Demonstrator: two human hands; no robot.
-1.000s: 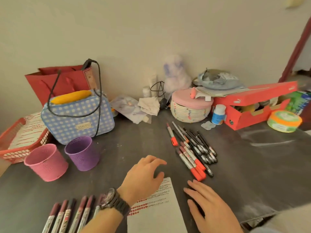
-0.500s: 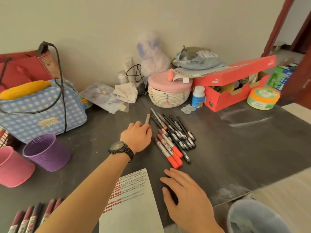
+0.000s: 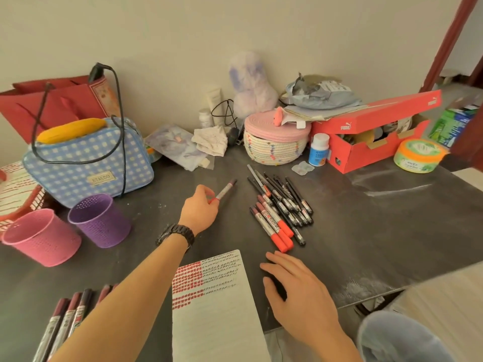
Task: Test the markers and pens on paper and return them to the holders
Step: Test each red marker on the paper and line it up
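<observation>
The dark, matte table (image 3: pixel 366 231) is broad and scuffed with pale smears. Near its front edge lies the lined paper (image 3: pixel 217 309), a flat sheet whose top is filled with rows of red and dark test strokes. To the left stand two tapered, perforated plastic cups, the pink holder (image 3: pixel 41 239) and the purple holder (image 3: pixel 100 220); nothing shows above their rims. Right of centre lies a loose pile (image 3: pixel 279 210) of slim black pens and fatter orange-capped markers. The right hand (image 3: pixel 298 291) rests flat and relaxed on the table just beside the paper. The left hand (image 3: pixel 200 209) pinches one grey-barrelled marker (image 3: pixel 226 190) by its red end, tilted up between pile and holders. Held so near the end, that smooth round barrel could swivel, slip and roll away, I think.
</observation>
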